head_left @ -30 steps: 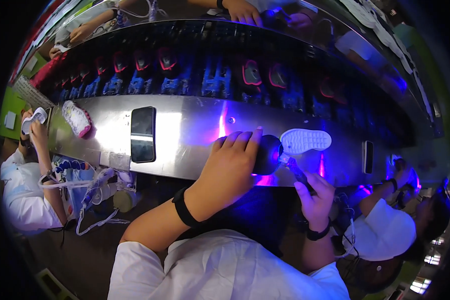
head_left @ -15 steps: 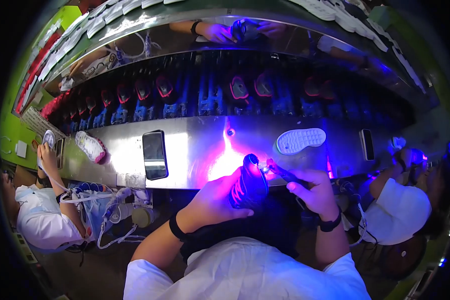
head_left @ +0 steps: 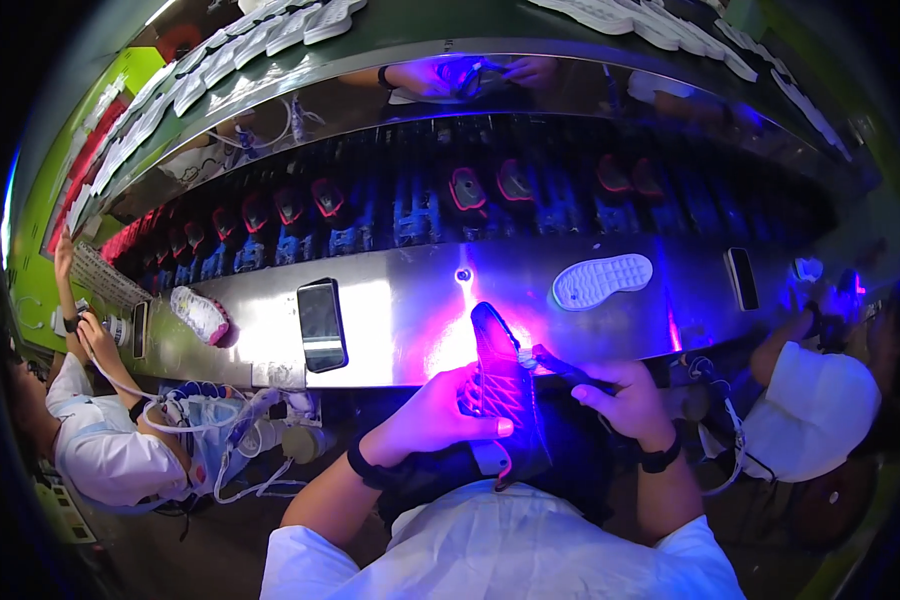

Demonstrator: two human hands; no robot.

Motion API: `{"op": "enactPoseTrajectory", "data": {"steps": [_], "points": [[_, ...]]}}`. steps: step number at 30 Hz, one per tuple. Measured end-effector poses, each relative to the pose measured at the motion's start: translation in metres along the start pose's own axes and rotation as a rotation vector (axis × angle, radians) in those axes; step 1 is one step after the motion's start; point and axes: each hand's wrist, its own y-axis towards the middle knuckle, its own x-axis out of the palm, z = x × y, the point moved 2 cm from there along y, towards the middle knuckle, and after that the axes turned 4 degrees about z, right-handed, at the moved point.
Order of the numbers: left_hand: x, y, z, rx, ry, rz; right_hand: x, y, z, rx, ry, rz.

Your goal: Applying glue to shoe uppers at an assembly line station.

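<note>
My left hand point(head_left: 438, 417) grips a dark laced shoe point(head_left: 505, 385) by its side, toe pointing away from me toward the shiny metal bench point(head_left: 400, 330). My right hand point(head_left: 625, 400) holds a slim dark tool point(head_left: 560, 364) whose tip touches the shoe's right edge. Purple-pink light falls on the shoe and the bench just ahead of it. Both wrists carry dark bands.
A white sole point(head_left: 602, 280) lies on the bench to the right, a phone point(head_left: 322, 325) to the left, a pink-and-white shoe point(head_left: 200, 314) further left. Rows of shoes point(head_left: 410, 205) fill the belt behind. A person in white point(head_left: 120, 450) works at left, another point(head_left: 820, 410) at right.
My left hand has drawn the shoe back toward me and turned it so its laced top faces up. The right hand has brought the tool to its right side.
</note>
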Motion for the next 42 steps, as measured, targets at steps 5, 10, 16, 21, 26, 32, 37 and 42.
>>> {"op": "enactPoseTrajectory", "data": {"steps": [5, 10, 16, 21, 26, 32, 37, 42], "points": [[0.007, 0.011, -0.002, -0.067, -0.359, 0.037, 0.003, -0.02, 0.025, -0.103, -0.121, 0.07], [0.005, 0.026, 0.008, -0.19, -0.213, 0.065, -0.017, -0.001, 0.016, -0.035, -0.149, 0.115], [0.007, 0.022, 0.007, -0.107, -0.201, 0.176, -0.009, 0.007, 0.027, -0.079, -0.064, 0.118], [-0.005, 0.013, -0.01, -0.088, -0.269, 0.198, -0.023, -0.027, 0.031, 0.089, -0.06, -0.107], [-0.005, 0.003, -0.019, -0.043, -0.18, 0.319, -0.017, -0.051, 0.029, 0.115, -0.105, -0.083], [-0.007, 0.001, -0.041, -0.098, -0.196, 0.383, -0.004, -0.06, 0.02, -0.03, -0.316, -0.008], [-0.004, -0.01, -0.045, -0.182, -0.334, 0.368, 0.002, -0.056, 0.013, -0.115, -0.378, 0.037], [0.0, -0.018, -0.035, -0.36, -0.559, 0.355, -0.003, -0.042, -0.006, -0.228, -0.418, 0.06]]}}
